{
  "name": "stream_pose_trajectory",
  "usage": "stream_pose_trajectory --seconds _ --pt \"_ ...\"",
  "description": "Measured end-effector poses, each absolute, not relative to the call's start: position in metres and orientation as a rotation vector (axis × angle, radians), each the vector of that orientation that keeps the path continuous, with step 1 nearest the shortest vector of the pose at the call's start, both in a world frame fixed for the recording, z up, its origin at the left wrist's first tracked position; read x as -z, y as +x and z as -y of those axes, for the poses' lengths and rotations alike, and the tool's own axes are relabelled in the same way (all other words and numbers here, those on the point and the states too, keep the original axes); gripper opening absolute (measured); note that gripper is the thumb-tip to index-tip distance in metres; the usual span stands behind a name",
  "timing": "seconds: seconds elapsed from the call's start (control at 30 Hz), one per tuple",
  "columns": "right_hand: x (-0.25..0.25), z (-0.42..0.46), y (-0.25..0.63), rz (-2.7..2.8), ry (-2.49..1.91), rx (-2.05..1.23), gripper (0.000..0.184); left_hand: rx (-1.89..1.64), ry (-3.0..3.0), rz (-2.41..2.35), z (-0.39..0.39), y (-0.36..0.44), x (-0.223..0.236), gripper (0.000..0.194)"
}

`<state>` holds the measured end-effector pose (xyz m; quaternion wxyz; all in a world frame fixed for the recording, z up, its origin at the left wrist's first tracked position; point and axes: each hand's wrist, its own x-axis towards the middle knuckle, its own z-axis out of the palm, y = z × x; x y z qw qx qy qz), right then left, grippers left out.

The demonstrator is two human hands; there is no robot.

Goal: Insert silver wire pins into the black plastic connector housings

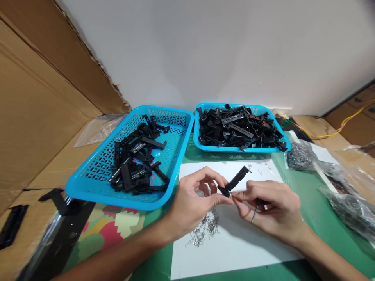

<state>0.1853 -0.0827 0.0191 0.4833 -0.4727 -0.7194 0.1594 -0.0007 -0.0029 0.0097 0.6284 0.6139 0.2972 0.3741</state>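
My left hand (196, 195) pinches one end of a long black plastic part (238, 178) between thumb and fingertips. The part slants up to the right above a white sheet. At the same end, the thumb and fingertip of my right hand (271, 207) are pressed together; any tiny piece between them is too small to make out. A thin tool with a metal shaft (254, 214) is tucked in the curled fingers of that hand, its tip pointing down. Under my hands, a tangle of small bent wire pieces (205, 228) lies on the white sheet (234, 249).
A blue basket (88, 197) on the left and another blue basket (240, 149) at the back hold many black parts. Plastic bags of small metal pieces (300, 156) lie at right. Cardboard (43, 89) stands at left; a yellow cable (342, 124) runs at back right.
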Motion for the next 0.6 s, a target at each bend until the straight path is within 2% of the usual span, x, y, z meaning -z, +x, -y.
stream_pose_trajectory --seconds 0.27,0.6 --pt "-0.021 0.0837 0.182 1.738 -1.112 -0.401 0.02 -0.854 1.407 -0.71 0.0023 0.0003 -0.0121 0.031" --pt "-0.0196 0.0842 0.1831 1.667 -1.212 -0.648 0.022 -0.849 1.295 -0.742 -0.0035 0.0012 -0.01 0.034"
